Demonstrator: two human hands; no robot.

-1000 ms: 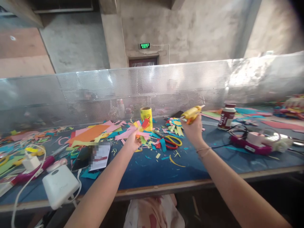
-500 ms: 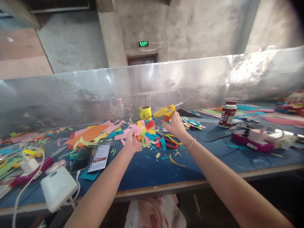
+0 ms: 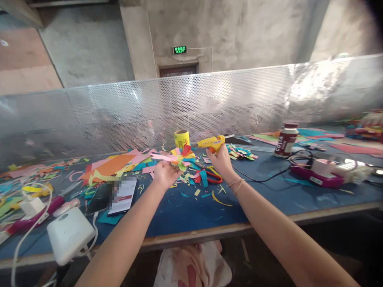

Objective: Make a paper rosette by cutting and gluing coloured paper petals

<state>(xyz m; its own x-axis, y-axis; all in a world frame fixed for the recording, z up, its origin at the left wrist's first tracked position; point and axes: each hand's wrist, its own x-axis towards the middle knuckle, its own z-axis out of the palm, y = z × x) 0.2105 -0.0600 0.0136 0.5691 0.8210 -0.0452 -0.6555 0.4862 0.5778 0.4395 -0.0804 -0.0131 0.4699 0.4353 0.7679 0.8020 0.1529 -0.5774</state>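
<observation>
My left hand holds a bundle of coloured paper strips, fanned out like a flower in pink, red, yellow, blue and green. Its fingertips are partly hidden beneath the strips. In my right hand is a yellow hot glue gun, its nozzle pointing left, just above and to the right of the strips. A clear glue stick juts from its rear. Red-and-yellow-handled scissors lie below the gun among paper scraps. Behind the strips stands a yellow tape roll.
Orange and pink paper sheets and a phone lie to the left. A white charger sits at the front left edge. On the right are a brown bottle, a purple power strip and black cables. A perforated metal screen borders the back.
My left hand has turned palm upward, bringing the paper strips more plainly into sight. The glue gun has shifted slightly right and away from the strips. The view has tilted a little.
</observation>
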